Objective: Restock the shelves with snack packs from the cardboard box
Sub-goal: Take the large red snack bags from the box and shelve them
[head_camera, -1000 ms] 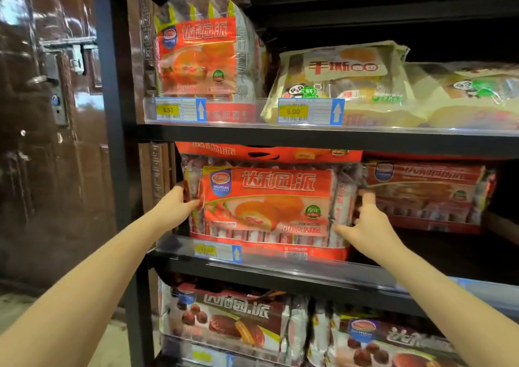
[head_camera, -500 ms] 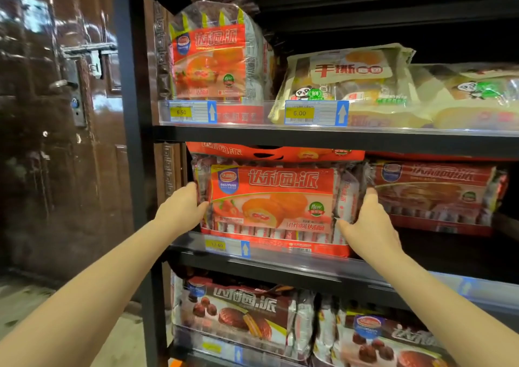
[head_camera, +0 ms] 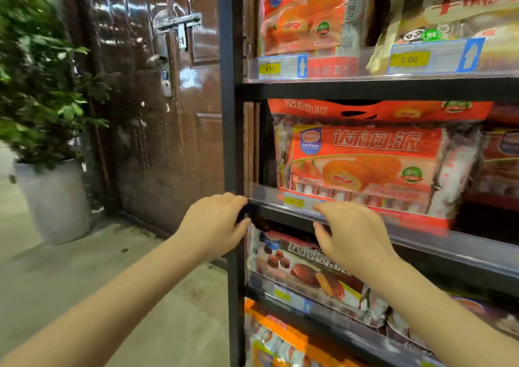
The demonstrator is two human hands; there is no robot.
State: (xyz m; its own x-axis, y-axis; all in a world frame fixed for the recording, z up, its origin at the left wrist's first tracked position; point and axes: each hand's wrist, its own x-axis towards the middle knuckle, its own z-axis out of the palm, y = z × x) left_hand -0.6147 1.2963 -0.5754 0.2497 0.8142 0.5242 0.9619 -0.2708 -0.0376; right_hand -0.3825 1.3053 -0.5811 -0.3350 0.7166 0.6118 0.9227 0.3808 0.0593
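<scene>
With the orange snack pack (head_camera: 365,167) shelved at centre right, both the left hand (head_camera: 216,226) and right hand (head_camera: 351,231) hang loosely curled and empty at lower centre, so fetching another from the unseen box looks next.

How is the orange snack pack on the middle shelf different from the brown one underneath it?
The orange snack pack shows an orange cake picture; the brown snack pack shows dark chocolate-looking cakes and round nuts. The orange snack pack stands on the shelf above, in full view; the brown snack pack sits one shelf lower, partly hidden by the right hand. Both carry the same blue badge and similar big lettering, and neither is being held.
</scene>
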